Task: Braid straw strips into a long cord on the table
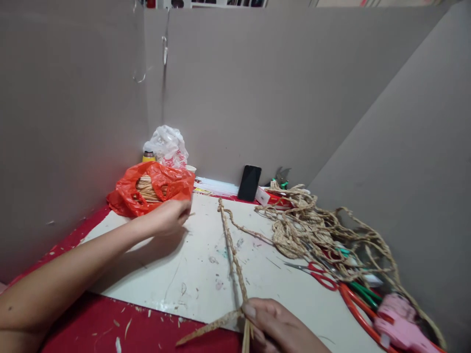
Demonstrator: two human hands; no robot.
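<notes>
at the left, a grey partition (66,122) stands beside a red tabletop (143,328) sprinkled with pale scraps. near its corner an orange-red plastic bag (125,191) gapes around a bundle of thin straw strips (149,189), with a yellow, dark-topped container (148,157), a crumpled white bag (167,142) and a white cup (190,168) behind it. the left hand (171,218) reaches over a stained white board (206,240) just beside the bag's near edge, its fingers curled inward; whether they hold anything i cannot tell. next comes the twisted straw cord (232,252), lengthwise over the middle of the board, its knotted far end joined to a thinner strand (248,230) leading right. at its near end the right hand (275,321) pinches it between thumb and fingers, a loose tapering strip (209,327) slanting out to the left and more strands hanging below the grip. beyond, a dark phone (249,183) leans upright. farther right lies a tangled heap of straw rope (289,238), with red-handled scissors (321,277) just in front and a pink tool (399,316) nearest the corner.
</notes>
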